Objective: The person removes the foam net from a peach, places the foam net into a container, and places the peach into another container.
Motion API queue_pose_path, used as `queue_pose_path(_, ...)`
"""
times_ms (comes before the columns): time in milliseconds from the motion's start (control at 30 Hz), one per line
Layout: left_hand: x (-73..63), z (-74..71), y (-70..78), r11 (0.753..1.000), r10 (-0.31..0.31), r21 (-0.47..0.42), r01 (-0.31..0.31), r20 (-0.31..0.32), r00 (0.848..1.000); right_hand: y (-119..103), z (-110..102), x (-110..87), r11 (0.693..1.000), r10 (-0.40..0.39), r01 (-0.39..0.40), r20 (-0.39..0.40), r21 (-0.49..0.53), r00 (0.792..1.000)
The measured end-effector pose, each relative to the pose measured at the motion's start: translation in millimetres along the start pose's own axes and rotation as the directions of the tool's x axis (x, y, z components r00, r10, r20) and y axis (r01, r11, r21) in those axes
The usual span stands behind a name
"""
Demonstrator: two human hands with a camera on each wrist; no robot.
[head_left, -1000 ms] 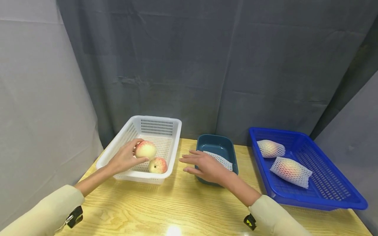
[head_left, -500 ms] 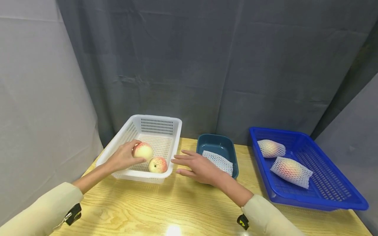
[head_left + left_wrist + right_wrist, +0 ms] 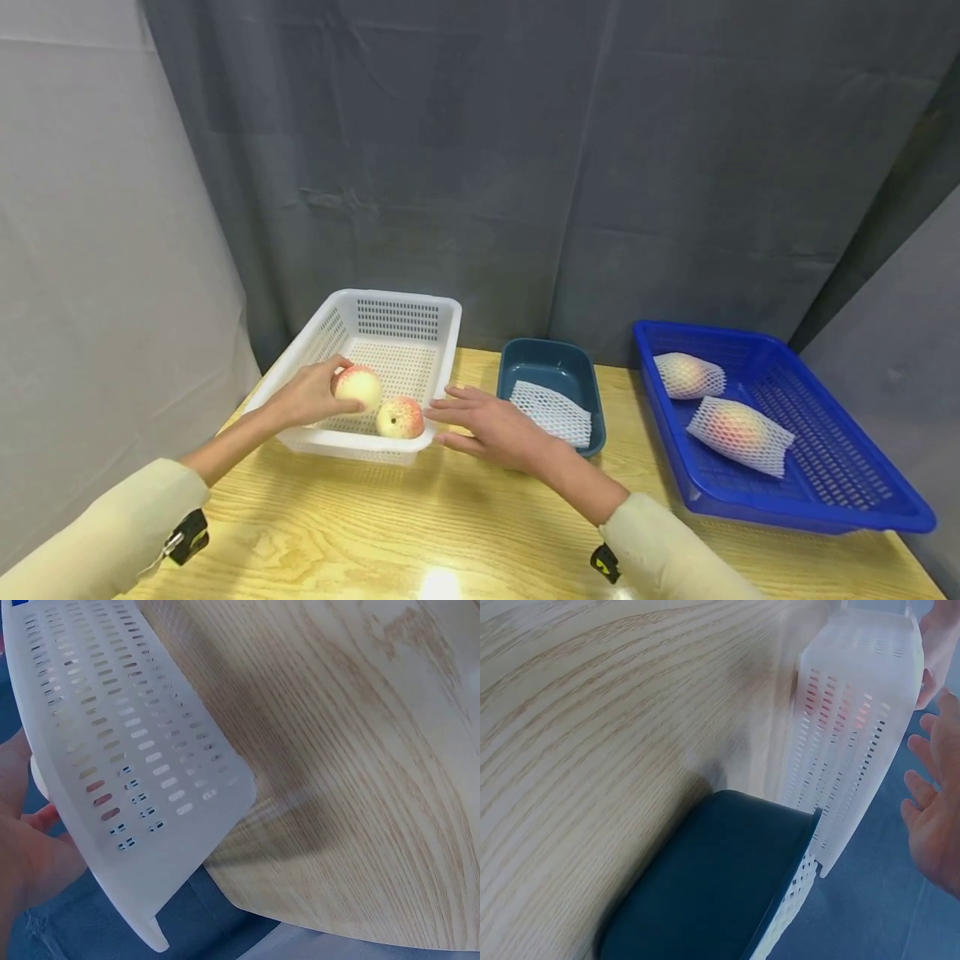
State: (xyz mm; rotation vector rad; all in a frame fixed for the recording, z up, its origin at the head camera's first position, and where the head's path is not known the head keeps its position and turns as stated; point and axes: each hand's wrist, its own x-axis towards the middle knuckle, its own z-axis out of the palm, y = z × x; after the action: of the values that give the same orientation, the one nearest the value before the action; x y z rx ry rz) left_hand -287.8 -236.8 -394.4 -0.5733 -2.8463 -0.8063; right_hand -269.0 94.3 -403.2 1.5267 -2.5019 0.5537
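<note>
In the head view my left hand (image 3: 309,395) holds a yellow-red peach (image 3: 360,388) between thumb and fingers, over the near part of the white plastic basket (image 3: 393,357). A second peach (image 3: 401,418) lies in that basket, just right of the held one. My right hand (image 3: 487,423) hovers with loosely spread fingers, its fingertips right at the basket's right rim; nothing is between them. The left wrist view shows the left hand (image 3: 34,855) partly behind the basket wall (image 3: 135,742), which hides most of the held peach. The right wrist view also shows the right hand (image 3: 937,802) spread.
Right of the white basket stands a small teal tub (image 3: 551,357) with white foam netting (image 3: 553,410) in it. At the right, a blue basket (image 3: 806,510) holds two peaches (image 3: 738,435) in foam nets. All stand on a wooden table (image 3: 337,517) before a grey curtain.
My left hand has moved slightly left and lower with the peach. My right hand has moved left from in front of the teal tub to the white basket's rim, uncovering the foam netting.
</note>
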Motion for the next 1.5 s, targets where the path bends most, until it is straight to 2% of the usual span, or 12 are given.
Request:
queue_pose_path(233, 0.2, -3.6, 0.8, 0.999, -0.038, 0.014, 0.036, 0.124, 0.992, -3, 4, 5.3, 1.000, -0.023, 0.023, 0.023, -0.007, 0.999)
queue_pose_path(500, 0.1, -6.5, 1.7, 0.999, -0.038, 0.043, 0.029, 0.210, 0.977, -3, 9, 10.5, 0.999, -0.039, 0.038, 0.047, 0.015, 0.998)
queue_pose_path(733, 2.4, -4.8, -2.5, 0.994, -0.072, 0.104, 0.042, 0.301, 0.951, -4, 13, 15.2, 0.998, -0.060, 0.061, 0.058, -0.009, 0.997)
queue_pose_path(867, 4.4, -5.2, -2.2, 0.993, -0.102, 0.091, 0.075, 0.354, 0.930, -5, 14, 17.4, 0.999, -0.053, 0.053, 0.063, 0.000, 0.997)
queue_pose_path(1100, 6.0, -2.5, -0.5, 0.991, -0.129, 0.073, 0.109, 0.389, 0.912, -4, 17, 19.7, 0.997, -0.074, 0.076, 0.061, -0.032, 0.995)
queue_pose_path(1300, 5.2, -3.5, -2.9, 0.987, -0.163, 0.068, 0.148, 0.435, 0.886, -1, 21, 22.9, 0.993, -0.106, 0.108, 0.041, -0.038, 0.994)
queue_pose_path(1500, 2.7, -4.7, -4.5, 0.983, -0.183, 0.096, 0.156, 0.460, 0.869, -1, 23, 23.4, 0.994, -0.103, 0.104, 0.039, -0.026, 0.994)
